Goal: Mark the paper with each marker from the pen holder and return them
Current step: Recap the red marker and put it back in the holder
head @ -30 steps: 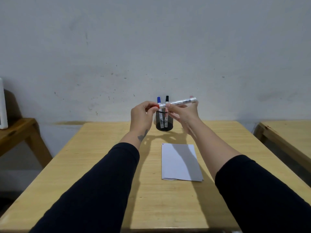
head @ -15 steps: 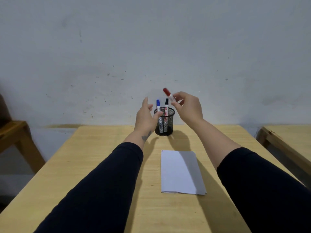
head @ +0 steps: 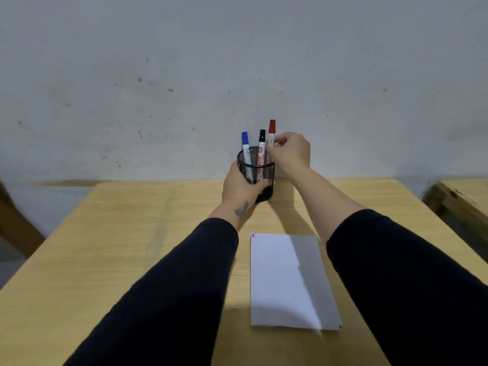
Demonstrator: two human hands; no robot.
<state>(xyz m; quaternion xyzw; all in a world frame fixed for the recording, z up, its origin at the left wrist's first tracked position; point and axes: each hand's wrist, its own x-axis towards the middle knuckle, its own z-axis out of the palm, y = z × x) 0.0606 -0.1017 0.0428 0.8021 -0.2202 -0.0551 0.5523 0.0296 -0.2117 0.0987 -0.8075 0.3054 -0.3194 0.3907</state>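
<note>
A black mesh pen holder [head: 257, 169] stands near the far edge of the wooden table [head: 132, 247]. My left hand [head: 241, 187] is wrapped around its left side and base. A blue-capped marker [head: 245, 146] and a black-capped marker [head: 261, 146] stand inside it. My right hand [head: 289, 151] pinches a red-capped marker [head: 272, 132] upright, with its lower end down in the holder's right side. A white sheet of paper [head: 280, 281] lies flat closer to me, between my forearms, with small coloured marks at its far left corner.
A scuffed white wall [head: 237, 75] rises right behind the table. Another wooden table's corner [head: 459, 199] shows at the right edge. A wooden leg [head: 15, 225] of other furniture is at the left edge.
The right hand turned the capped red marker upright and lowered it into the holder. The left hand moved from beside the holder to gripping it.
</note>
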